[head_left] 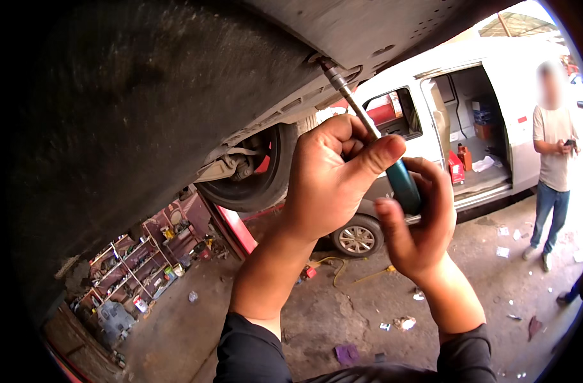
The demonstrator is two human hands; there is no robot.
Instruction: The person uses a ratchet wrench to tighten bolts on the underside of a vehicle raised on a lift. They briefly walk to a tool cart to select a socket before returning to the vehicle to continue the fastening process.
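Note:
Overhead is the underside of a vehicle, with a dark panel [176, 96] beside a pale perforated panel [362, 32]. A socket driver [368, 121] with a metal shaft and teal handle slants up to it, its socket end at a recess along the seam between the panels. Whatever fastener is there is hidden by the socket. My left hand [330, 182] is closed around the shaft just above the handle, thumb lying along it. Lower down, my right hand [429, 236] curls its fingers and thumb round the teal handle.
A wheel [275, 169] hangs from the raised vehicle. Behind stands a white van [521, 115] with its side door open; a person [553, 147] in a light shirt is at the right. A cluttered shelf [135, 268] fills the lower left. Litter and a yellow cord [338, 273] lie on the floor.

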